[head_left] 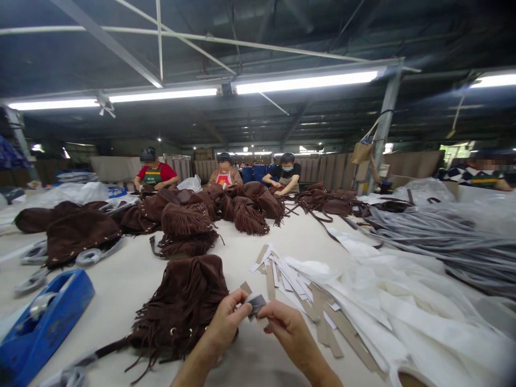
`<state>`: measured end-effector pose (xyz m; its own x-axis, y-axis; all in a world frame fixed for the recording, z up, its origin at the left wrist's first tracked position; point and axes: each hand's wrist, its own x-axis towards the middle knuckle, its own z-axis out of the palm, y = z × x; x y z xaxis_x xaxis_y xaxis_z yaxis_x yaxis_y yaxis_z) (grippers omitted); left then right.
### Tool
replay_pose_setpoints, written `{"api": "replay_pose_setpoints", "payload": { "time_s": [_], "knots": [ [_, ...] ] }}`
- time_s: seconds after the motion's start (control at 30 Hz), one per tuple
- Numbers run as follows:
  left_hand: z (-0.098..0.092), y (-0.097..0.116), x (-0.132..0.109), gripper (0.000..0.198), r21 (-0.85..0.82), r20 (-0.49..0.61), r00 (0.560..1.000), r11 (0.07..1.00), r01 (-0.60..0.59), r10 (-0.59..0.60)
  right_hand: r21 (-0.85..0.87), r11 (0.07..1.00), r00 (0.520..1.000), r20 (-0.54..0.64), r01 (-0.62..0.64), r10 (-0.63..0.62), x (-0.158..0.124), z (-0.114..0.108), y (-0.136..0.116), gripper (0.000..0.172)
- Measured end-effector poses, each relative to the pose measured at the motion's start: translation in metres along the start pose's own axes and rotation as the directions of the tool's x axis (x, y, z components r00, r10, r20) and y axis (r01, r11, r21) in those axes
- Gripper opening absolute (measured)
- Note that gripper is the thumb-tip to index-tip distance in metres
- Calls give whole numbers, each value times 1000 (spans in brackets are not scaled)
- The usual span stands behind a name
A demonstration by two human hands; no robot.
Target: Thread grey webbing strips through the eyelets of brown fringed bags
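Note:
My left hand (228,320) and my right hand (289,325) meet over the front of the table. Between them, both pinch a small grey piece of thin sheet (256,304); its exact kind is unclear. Just left of my hands lies a dark brown fringed bag (183,301) with metal eyelets, its strap trailing toward the front left. Beyond my fingers, a loose pile of grey-brown and white card strips (290,282) spreads to the right.
A blue tape dispenser (52,322) stands at the front left. More brown bags (189,217) are heaped farther back. White sheeting (387,301) and bundled grey wrapped straps (427,239) cover the right side. Several people, including one in a black shirt (288,174), work across the table.

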<state>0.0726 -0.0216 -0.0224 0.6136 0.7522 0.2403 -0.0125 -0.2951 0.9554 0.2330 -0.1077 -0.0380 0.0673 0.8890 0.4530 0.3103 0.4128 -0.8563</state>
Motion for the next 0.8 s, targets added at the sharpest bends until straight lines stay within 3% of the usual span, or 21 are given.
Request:
{"api": "replay_pose_setpoints", "payload": {
  "time_s": [0.1,0.17,0.33,0.43,0.57,0.67,0.8],
  "knots": [
    [1,6,-2,18,82,64,998,997,-7,2,-188,980,996,-57,57,-69,0,-2,-1,11],
    [2,11,-5,18,168,88,996,986,-15,0,-195,980,994,-95,35,-54,0,-1,-3,8],
    [4,16,-14,12,417,127,992,908,-50,-4,59,992,992,-44,-112,114,-1,4,-6,12],
    [3,15,-15,15,447,164,987,891,-76,2,241,965,994,46,-109,100,0,7,-5,17],
    [2,11,-14,15,488,188,982,866,-111,20,453,877,987,60,-160,149,1,11,4,24],
    [2,8,-15,16,490,203,978,861,-137,40,525,826,979,83,-203,188,-1,13,9,28],
    [2,10,-15,12,470,211,977,872,-135,37,516,829,976,96,-218,197,-2,12,6,27]
  ]
}}
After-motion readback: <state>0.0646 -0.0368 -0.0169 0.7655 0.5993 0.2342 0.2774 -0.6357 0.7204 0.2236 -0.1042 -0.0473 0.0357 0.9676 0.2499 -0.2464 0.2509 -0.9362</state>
